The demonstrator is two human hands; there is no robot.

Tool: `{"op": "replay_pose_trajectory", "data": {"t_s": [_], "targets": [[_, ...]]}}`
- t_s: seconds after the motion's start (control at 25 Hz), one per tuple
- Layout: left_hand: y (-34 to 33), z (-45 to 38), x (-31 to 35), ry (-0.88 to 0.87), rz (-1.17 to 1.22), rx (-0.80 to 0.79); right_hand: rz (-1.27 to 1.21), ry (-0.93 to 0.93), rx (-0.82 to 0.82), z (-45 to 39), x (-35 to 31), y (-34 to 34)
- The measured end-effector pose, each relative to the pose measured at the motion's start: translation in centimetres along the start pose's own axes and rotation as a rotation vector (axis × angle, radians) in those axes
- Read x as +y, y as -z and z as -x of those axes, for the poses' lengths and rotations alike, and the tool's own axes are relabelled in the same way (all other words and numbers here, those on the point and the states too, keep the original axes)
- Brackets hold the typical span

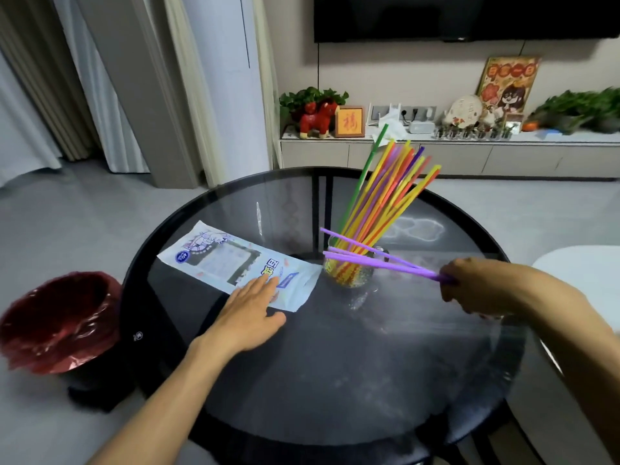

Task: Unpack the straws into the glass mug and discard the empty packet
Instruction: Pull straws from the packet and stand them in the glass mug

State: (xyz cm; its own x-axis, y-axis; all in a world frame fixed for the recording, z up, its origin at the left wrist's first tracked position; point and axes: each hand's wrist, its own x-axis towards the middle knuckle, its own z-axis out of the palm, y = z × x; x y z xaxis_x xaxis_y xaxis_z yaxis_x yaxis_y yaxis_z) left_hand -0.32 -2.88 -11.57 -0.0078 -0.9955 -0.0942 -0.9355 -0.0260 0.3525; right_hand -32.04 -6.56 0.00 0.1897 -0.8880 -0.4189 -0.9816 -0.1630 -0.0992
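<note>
A glass mug (349, 275) stands on the round dark glass table (335, 364) and holds several coloured straws (385, 199) that fan up and to the right. My right hand (476, 286) grips the ends of a few purple straws (375, 258); they lie almost level, with their tips over the mug's rim. The white printed packet (231, 263) lies flat on the table to the left of the mug. My left hand (250, 305) rests palm down on the packet's near end, fingers spread.
A bin with a red liner (57, 320) stands on the floor to the left of the table. A low cabinet with plants and ornaments (436, 152) runs along the far wall. A white seat edge (583, 266) shows at the right.
</note>
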Motion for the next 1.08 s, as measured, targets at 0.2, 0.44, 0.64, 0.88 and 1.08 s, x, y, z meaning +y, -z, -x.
{"op": "replay_pose_trajectory", "data": {"t_s": [0.2,0.44,0.64,0.88,1.08], "targets": [[-0.1,0.4,-0.5,0.085,0.160,-0.023,0.044,0.091,0.326,-0.3,-1.9,-0.1],[2.3,2.4,3.5,-0.351,-0.120,0.679,0.217,0.259,0.493,-1.8,-6.1,-4.2],[-0.2,2.6,6.4,-0.377,-0.289,0.590,0.316,0.480,0.779,-1.0,-7.9,-3.4],[3.0,2.3,7.4,-0.316,0.946,0.423,-0.923,0.472,0.841,1.1,-6.7,0.4],[-1.4,1.3,6.2,-0.287,0.810,0.014,-1.209,0.676,0.270,-0.5,-8.9,-2.9]]}}
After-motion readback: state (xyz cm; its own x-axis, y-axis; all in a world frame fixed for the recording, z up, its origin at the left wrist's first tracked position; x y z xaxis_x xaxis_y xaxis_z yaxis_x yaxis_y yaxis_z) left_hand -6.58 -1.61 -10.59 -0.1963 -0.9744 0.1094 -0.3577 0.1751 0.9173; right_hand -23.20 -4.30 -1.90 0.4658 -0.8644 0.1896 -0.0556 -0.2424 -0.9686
